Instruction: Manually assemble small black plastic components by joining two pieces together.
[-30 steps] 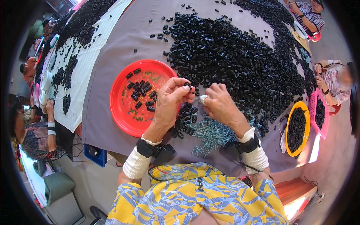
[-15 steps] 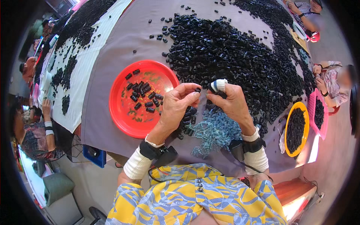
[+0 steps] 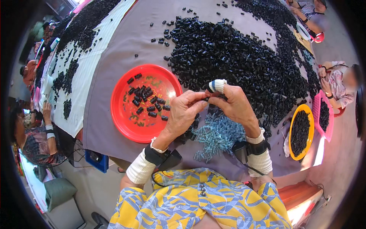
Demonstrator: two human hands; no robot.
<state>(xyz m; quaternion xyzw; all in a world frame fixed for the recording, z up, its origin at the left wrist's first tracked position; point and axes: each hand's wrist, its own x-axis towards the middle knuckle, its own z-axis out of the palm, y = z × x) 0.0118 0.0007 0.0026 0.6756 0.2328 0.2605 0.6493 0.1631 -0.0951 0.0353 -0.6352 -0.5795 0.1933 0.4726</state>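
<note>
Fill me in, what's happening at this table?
A person's left hand pinches a small black piece, and the right hand meets it there; whether the right also grips something is hidden. At left, a red tray holds a scatter of black pieces. Below the right hand lies a pile of bluish coils, and a large heap of black parts spreads beyond both hands.

It's one wide fisheye, the left of a head-worn pair, and from where I'm standing it points down past the yellow-and-blue top [image 3: 202, 196]. Left hand [image 3: 182, 113] and right hand [image 3: 237, 108] sit mid-frame, pretty close; the table [image 3: 129, 40] stretches away beyond, edges bending toward the dark rim.
</note>
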